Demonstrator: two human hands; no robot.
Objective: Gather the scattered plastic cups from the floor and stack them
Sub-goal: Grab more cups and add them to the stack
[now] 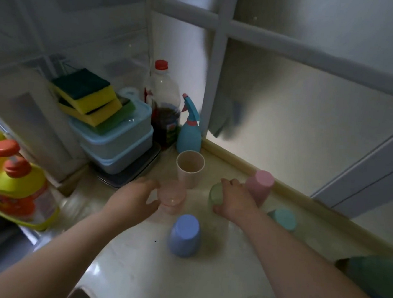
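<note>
Gathering is under way on the floor: the left hand curls partly open around a pale pink cup, touching its side, while the right hand closes over a green cup. A beige cup stands upright just behind; pink, teal and blue cups sit upside down nearby. Next, I judge, one held cup must be turned to match the other and nested, before collecting the rest.
</note>
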